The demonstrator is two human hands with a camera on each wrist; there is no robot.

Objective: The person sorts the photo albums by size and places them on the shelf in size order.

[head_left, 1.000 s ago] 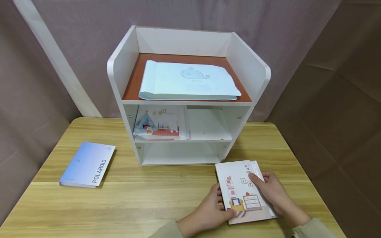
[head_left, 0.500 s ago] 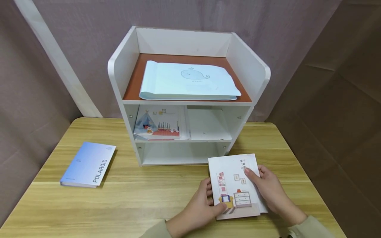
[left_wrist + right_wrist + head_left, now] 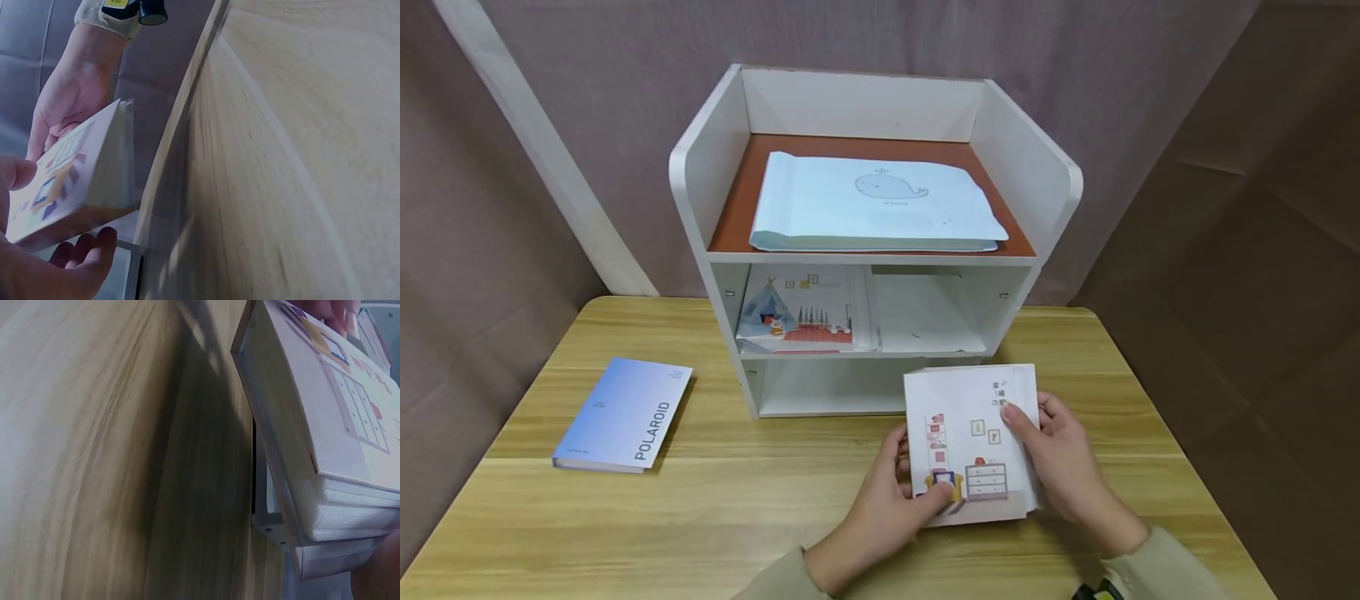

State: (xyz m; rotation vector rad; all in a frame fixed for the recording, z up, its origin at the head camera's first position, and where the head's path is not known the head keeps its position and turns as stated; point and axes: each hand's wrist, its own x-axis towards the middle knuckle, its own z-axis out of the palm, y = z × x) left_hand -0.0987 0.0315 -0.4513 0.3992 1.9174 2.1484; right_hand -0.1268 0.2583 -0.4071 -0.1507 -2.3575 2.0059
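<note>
Both hands hold a thick white photo album (image 3: pixel 958 400) with a drawn armchair and chest of drawers on its cover. My left hand (image 3: pixel 883 500) grips its left edge, thumb on the cover and fingers underneath. On the opposite edge my right hand (image 3: pixel 1067 458) pinches it, thumb on top. The right wrist view shows the stacked page edges of the album (image 3: pixel 350 515). In the left wrist view the album (image 3: pixel 94 162) is tilted above the table, with the left fingers (image 3: pixel 94 256) below it. Part of the shelf's lowest opening is hidden behind the album.
A white shelf unit (image 3: pixel 726 287) stands at the back of the wooden table (image 3: pixel 737 508). A whale-cover album (image 3: pixel 880 204) lies on its top, and a tent-picture album (image 3: pixel 801 312) lies left on the middle shelf. A blue POLAROID book (image 3: pixel 621 417) lies at the left.
Both hands have carried the album left and away from me, toward the shelf's lower right, and turned it slightly straighter. The other books have stayed put.
</note>
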